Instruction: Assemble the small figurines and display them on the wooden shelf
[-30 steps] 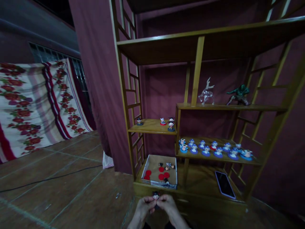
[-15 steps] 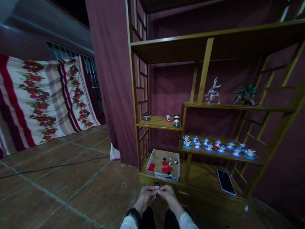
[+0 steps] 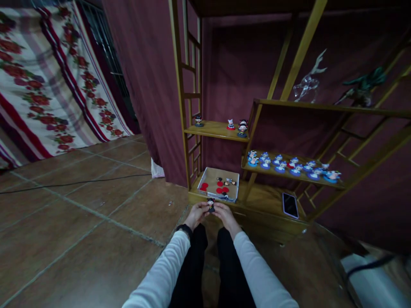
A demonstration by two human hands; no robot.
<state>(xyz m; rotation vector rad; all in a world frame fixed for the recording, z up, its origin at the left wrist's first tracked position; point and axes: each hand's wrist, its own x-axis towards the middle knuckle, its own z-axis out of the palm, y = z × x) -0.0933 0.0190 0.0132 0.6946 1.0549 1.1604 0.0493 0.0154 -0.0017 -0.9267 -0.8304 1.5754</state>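
Note:
A small black-haired figurine (image 3: 210, 202) on a dark base stands upright between my two hands, just in front of the shelf unit's lowest board. My left hand (image 3: 195, 215) pinches it from the left side. From the right, the fingers of my right hand (image 3: 224, 214) close on the same figurine. Right behind my hands sits a shallow open box (image 3: 205, 194), holding several red discs (image 3: 219, 184) and several small figurines (image 3: 228, 181) lying on their sides.
More figurines stand on the upper left shelf (image 3: 218, 131) and, in rows, on the right shelf (image 3: 334, 184). A phone (image 3: 290, 205) lies on the bottom board. Higher up are a clear deer ornament (image 3: 306, 87) and a green statue (image 3: 364, 87). A cable (image 3: 80, 183) crosses the tiled floor.
My view has tilted downward, so the shelves sit higher and more of my forearms and legs shows. Both hands still hold the figurine, now seen more fully between the fingers.

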